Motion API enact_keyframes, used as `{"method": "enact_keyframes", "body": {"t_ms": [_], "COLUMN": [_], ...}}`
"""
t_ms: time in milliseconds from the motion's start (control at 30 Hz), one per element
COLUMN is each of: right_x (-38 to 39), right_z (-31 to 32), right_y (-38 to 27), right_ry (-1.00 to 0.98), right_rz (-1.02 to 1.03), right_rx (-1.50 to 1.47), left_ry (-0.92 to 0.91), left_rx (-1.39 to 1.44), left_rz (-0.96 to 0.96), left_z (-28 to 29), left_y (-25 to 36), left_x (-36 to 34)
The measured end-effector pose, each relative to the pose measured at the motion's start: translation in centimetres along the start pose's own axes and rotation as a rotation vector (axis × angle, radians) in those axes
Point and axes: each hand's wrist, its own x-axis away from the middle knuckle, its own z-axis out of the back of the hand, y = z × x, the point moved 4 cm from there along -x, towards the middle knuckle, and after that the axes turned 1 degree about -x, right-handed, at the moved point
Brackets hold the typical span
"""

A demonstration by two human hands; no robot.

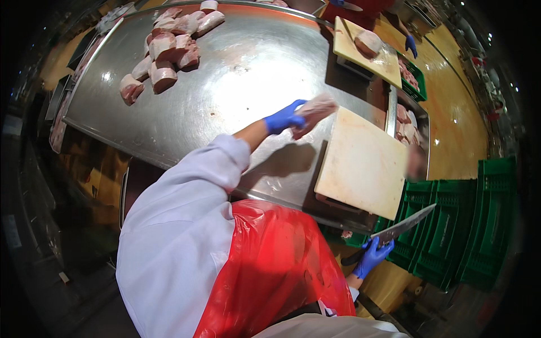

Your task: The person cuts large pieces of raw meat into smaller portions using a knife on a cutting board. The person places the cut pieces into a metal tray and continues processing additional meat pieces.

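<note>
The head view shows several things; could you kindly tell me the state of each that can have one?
Left hand: gloved, closed on the meat piece
Meat piece: raw, lifted off the table
Right hand: gloved, closed around the knife
Knife: held, unsheathed
Near cutting board: faintly stained
Far cutting board: bearing a meat chunk
Meat pile: raw, in chunks
Red apron: worn

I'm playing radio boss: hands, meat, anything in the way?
Left hand gripping meat above table. Right hand holding knife. Nothing visibly blocking either hand.
</note>
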Motion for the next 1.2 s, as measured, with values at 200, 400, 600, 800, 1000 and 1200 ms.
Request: {"method": "enact_keyframes", "body": {"t_ms": [200, 400, 600, 800, 1000, 1200], "right_x": [-0.5, -2.2, -3.1, -3.2, -5.2, -8.0], "right_z": [-2.5, -6.0, -12.4, -16.2, -18.2, -19.3], "right_y": [-2.8, -6.0, -11.2, -11.7, -14.8, -12.4], "right_ry": [-0.033, -0.047, -0.072, -0.087, -0.031, -0.152], "right_rz": [-0.027, 0.042, 0.03, -0.033, -0.175, -0.258], "right_rx": [-0.007, 0.024, 0.348, 0.067, 0.114, -0.078], "left_ry": [0.395, 0.498, 0.633, 1.446, 1.281, 1.26], "left_rx": [0.594, 0.723, 0.383, -1.177, -1.352, -0.877], "left_rz": [0.115, 0.021, -0.34, 0.139, 0.503, 0.437], "left_z": [10.1, 16.3, 33.7, 46.4, 64.7, 75.8], "left_y": [-14.3, -5.2, 23.1, 20.5, 12.6, 8.5], "left_x": [15.0, 2.0, -17.5, -11.4, 6.0, 7.9]}}
